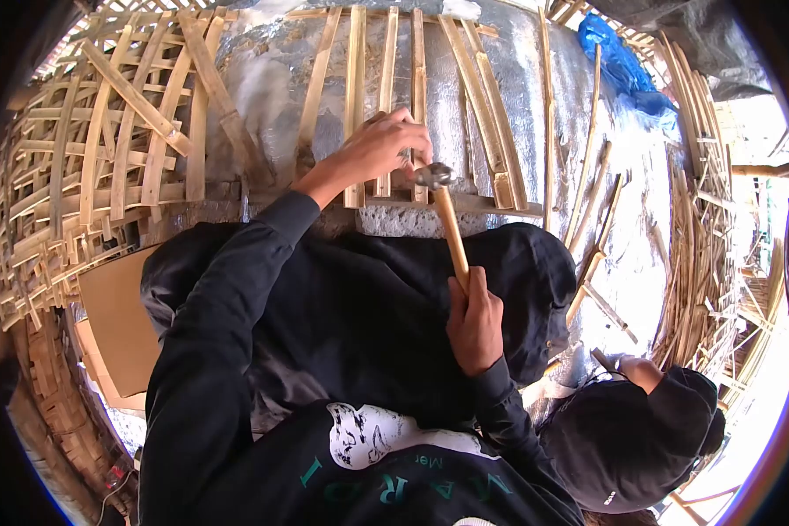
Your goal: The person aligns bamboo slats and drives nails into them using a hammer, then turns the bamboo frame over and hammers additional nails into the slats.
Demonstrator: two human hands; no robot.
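My right hand (476,323) is wrapped round the wooden handle of a hammer (450,223). The metal head of the hammer is beside the fingertips of my left hand (384,149). Those fingertips are pressed together over the end of a bamboo strip (419,83); anything small pinched between them cannot be made out. Several bamboo strips lie side by side, pointing away from me, their near ends on a wooden crosspiece (486,203). Under them is a silvery sheet (276,88).
Woven bamboo lattice (88,131) is at the left, with a cardboard piece (118,320) below. Blue plastic (627,74) lies at upper right, near bundled bamboo strips (693,237). Another person in dark clothing (631,438) is close by at lower right.
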